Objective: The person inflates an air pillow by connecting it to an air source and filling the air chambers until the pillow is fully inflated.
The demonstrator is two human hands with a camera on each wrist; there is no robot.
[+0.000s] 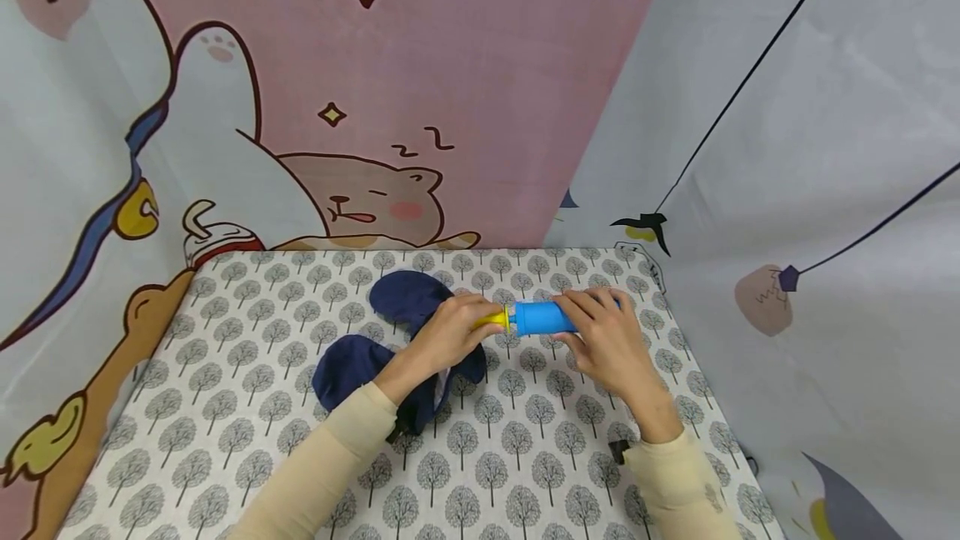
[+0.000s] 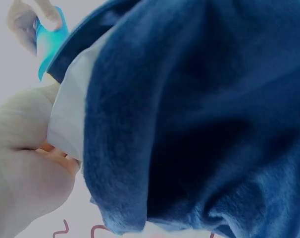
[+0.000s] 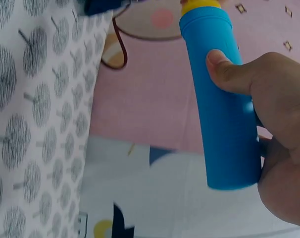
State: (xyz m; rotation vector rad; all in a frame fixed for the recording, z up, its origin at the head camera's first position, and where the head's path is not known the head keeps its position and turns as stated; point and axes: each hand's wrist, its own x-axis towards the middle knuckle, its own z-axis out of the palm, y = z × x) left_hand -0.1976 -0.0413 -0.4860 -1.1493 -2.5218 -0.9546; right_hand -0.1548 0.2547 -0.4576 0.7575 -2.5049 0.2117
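Observation:
Both hands hold a blue and yellow hand pump (image 1: 542,317) sideways over the table. My left hand (image 1: 453,327) grips its yellow handle (image 1: 491,320), with fingers curled round it. Around the blue barrel, my right hand (image 1: 600,332) has its fingers wrapped. A short bluish rod shows between handle and barrel. In the right wrist view the thumb lies along the smooth barrel (image 3: 222,114). Under and beside my left forearm is a navy plush piece (image 1: 352,369) with rounded lobes, like a neck pillow. Its white tag (image 2: 71,106) shows close up in the left wrist view.
The table (image 1: 225,407) wears a white cloth printed with grey trees. Behind it hangs a pink cartoon backdrop (image 1: 480,90), and a pale curtain (image 1: 840,148) runs along the right side. A small black object (image 1: 619,451) shows beside my right wrist.

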